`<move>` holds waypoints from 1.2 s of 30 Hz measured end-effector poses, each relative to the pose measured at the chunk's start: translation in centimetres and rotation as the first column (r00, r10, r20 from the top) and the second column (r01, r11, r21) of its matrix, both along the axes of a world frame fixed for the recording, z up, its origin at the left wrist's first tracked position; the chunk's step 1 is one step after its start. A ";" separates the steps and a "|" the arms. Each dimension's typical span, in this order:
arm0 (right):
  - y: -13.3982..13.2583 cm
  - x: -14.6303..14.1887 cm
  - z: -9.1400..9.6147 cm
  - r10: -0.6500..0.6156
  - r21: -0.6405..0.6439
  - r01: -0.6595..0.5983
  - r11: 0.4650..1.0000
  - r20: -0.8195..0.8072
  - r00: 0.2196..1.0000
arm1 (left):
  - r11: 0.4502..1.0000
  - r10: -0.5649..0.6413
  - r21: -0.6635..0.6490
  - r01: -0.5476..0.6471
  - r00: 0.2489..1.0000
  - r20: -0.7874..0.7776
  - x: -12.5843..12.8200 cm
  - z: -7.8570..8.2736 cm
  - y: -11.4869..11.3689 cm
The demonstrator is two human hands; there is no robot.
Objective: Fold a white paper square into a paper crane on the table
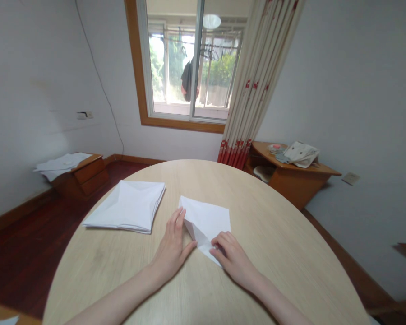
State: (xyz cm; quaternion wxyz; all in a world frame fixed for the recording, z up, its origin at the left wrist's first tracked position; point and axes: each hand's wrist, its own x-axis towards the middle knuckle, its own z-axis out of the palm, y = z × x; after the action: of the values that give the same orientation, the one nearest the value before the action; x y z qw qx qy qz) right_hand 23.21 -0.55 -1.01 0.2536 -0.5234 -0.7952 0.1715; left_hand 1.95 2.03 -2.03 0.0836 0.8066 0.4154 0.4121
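Observation:
A folded sheet of white paper lies in the middle of the round table, its near flap lifted partway along a slanting crease. My left hand rests at the paper's left edge, fingers stretched out by the far left corner and the thumb apart near the flap. On the near right side, my right hand has its fingers curled and its thumb close to them, pinching the paper at the flap. A stack of folded white paper lies left of my left hand, not touching it.
The round wooden table has a curved edge. Behind it are a window and a patterned curtain. A low cabinet with papers stands at the left; a corner desk holding a cloth bag is at the right.

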 end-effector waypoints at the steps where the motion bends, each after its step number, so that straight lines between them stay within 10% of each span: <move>1: -0.1 -0.1 -0.1 0.000 -0.005 0.000 1.000 -0.002 1.000 | 1.000 0.000 -0.009 0.000 1.000 -0.002 0.0 -0.1 0.0; 36: -0.1 -1.5 0.0 -0.029 0.027 0.025 0.999 0.166 0.986 | 0.995 0.063 -0.066 -0.069 0.994 -0.087 0.1 -0.9 0.9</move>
State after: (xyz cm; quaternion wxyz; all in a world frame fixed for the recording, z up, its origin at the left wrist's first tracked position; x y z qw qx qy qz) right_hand 21.70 -0.66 -0.97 0.1951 -0.5435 -0.8084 0.1138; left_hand 2.02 2.97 -2.93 0.0798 0.8058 0.4591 0.3655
